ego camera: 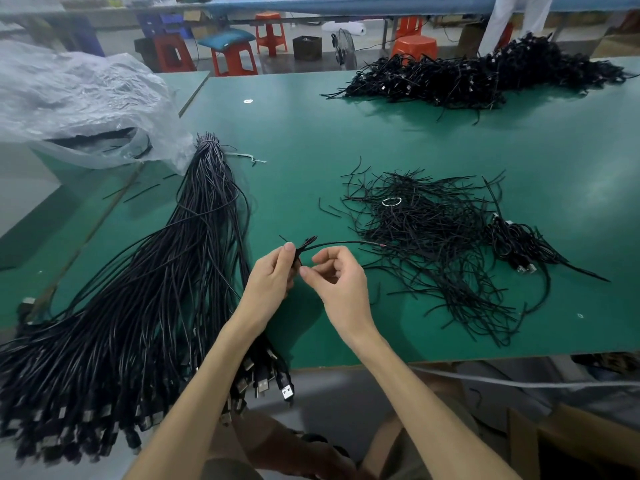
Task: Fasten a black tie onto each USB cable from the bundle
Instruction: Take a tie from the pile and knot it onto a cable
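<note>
Holding one USB cable (339, 242) above the table (294, 133)

Gripping the folded cable in the left hand (273, 282), fingers curled round it, thumb pressed on top, bare end pointing right. Pinching the black tie (300, 260) at the fold between thumb and forefinger of the right hand (337, 282), just beside the left. Lying to the left of both: the cable bundle (156, 289), plugs hanging over the near edge. Scattered to the right: loose tie pile (422, 230). Heaped at the far edge: more black cables (467, 81).
</note>
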The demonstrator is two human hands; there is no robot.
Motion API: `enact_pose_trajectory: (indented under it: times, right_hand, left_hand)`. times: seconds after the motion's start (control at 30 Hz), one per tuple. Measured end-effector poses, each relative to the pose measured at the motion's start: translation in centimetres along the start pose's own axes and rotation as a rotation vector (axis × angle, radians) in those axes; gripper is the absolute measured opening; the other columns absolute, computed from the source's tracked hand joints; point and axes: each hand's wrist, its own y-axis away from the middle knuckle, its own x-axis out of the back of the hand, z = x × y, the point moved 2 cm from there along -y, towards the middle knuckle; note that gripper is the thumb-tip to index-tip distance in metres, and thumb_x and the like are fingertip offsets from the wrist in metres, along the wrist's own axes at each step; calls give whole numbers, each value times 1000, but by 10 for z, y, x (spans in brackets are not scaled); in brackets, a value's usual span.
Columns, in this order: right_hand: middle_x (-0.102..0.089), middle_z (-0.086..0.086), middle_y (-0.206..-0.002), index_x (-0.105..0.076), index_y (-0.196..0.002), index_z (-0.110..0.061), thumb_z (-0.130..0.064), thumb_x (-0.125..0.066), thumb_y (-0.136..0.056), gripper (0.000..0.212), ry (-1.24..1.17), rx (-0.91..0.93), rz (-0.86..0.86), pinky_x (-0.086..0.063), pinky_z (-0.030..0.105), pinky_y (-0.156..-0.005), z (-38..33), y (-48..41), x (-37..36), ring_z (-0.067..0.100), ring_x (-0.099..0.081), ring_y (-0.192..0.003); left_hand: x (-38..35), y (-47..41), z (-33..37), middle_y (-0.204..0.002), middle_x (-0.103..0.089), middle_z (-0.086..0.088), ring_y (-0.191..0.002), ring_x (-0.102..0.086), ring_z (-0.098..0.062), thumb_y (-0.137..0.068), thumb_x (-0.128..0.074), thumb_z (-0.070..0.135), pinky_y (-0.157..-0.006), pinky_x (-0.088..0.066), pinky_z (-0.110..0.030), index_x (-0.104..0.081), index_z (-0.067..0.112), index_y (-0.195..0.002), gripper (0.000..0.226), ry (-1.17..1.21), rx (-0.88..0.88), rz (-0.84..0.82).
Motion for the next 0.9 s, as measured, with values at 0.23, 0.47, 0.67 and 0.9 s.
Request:
enact_pose_trajectory:
  times: [0.23,0.47,0.67,0.9]
  right_hand:
    - [-73,-7,-91,-63,-107,-39,-38,-87,-76,39,-176,-29,-87,-54,35,-88,-2,-3,4,6,-67,-90]
    - [-71,2,-116,-71,-118,-33,-37,-88,-78,45,-201,-52,-226,-50,42,-105,-4,-3,6,21,-65,-115]
    - [-68,0,-122,-74,-113,-34,-23,-86,-82,34,-172,-56,-232,-50,26,-99,-4,-1,5,10,-64,-115]
    - [-71,8,-116,-70,-113,-12,-11,-80,-87,28,-165,-11,-183,-53,35,-101,-1,-1,4,17,-68,-111]
  left_hand:
    - [6,2,1,-64,-22,5,-51,-21,-13,-107,-48,41,-43,-19,-23,-49,20,-74,40,185,71,-187]
    - [5,4,2,-63,-23,3,-49,-22,-14,-95,-57,51,-42,-20,-24,-41,22,-66,44,187,96,-307]
    - [5,4,-1,-61,-23,5,-46,-24,-12,-89,-60,51,-41,-21,-23,-56,18,-71,38,226,99,-279]
    - [3,3,-1,-61,-21,3,-47,-21,-11,-95,-53,39,-39,-19,-21,-75,19,-83,32,229,122,-169]
